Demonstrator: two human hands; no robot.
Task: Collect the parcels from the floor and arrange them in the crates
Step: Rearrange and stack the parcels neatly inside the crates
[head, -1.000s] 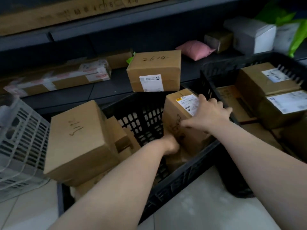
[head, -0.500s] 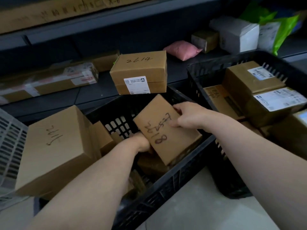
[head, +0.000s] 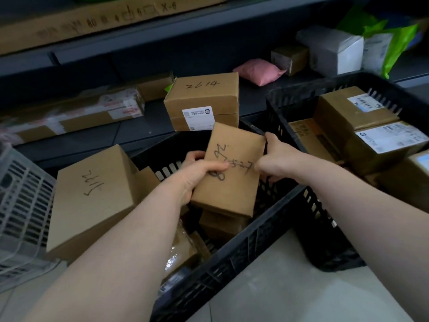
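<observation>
— Parcel (head: 232,175) up over the near black crate (head: 236,261), tilted, scrawled side up. Left hand (head: 197,176) clamps its left edge, thumb across the writing; right hand (head: 276,161) grips the right edge near the top corner.
— Where does it land?
— Onto the small boxes (head: 220,225) just beneath, I'd say. Footing's the worry: that stack looks uneven, so it could tip or slide against the crate wall. And the big carton (head: 92,196), tilted at the crate's left side, crowds things. Bump it and it may topple out.
</observation>
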